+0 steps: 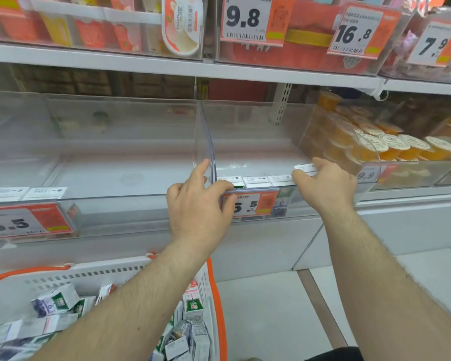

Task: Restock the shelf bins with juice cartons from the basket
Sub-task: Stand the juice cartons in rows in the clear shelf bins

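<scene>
A clear middle shelf bin [258, 152] holds a front row of three white-topped juice cartons [255, 181]. My right hand [327, 185] grips another juice carton [306, 170] at the right end of that row, just inside the bin's front wall. My left hand [197, 207] holds the same bin's front wall beside the 6.5 price tag [255, 204], thumb over the rim and index finger raised along the clear divider [208, 142]. The left bin [102, 162] has two cartons [26, 193] at its front left. The white basket with an orange rim [94, 274] sits lower left, with several cartons [55, 302] inside.
To the right, a bin is packed with orange jelly cups [375, 144]. The shelf above [167, 65] carries boxed goods and price tags 9.8, 16.8 and 7.9. A second 6.5 tag [24, 222] hangs on the left bin. Pale floor tiles [271, 308] lie right of the basket.
</scene>
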